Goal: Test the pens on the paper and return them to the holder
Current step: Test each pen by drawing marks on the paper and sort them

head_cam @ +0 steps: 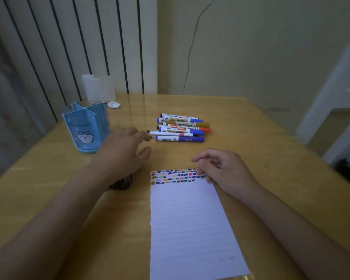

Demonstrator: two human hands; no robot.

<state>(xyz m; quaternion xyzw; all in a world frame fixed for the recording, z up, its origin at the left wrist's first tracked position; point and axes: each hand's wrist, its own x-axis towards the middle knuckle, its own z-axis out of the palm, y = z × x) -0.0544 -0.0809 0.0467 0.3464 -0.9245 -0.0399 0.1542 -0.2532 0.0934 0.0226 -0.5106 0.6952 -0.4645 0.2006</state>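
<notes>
Several marker pens (182, 127) lie in a pile on the wooden table (251, 138), caps pointing right. A blue pen holder (85, 126) with dividers and a cat picture stands at the left, with no pens showing in it. A lined sheet of paper (192, 225) lies in front of me, with rows of coloured marks along its top edge. My left hand (123, 152) hovers between the holder and the pens, fingers spread toward the pile's left ends, holding nothing. My right hand (220, 168) rests loosely curled on the paper's top right corner.
A roll of white tissue (98, 86) and a crumpled scrap (114, 105) sit at the back left. A dark object (122, 183) is partly hidden under my left wrist. The table's right edge runs diagonally, with the floor beyond it.
</notes>
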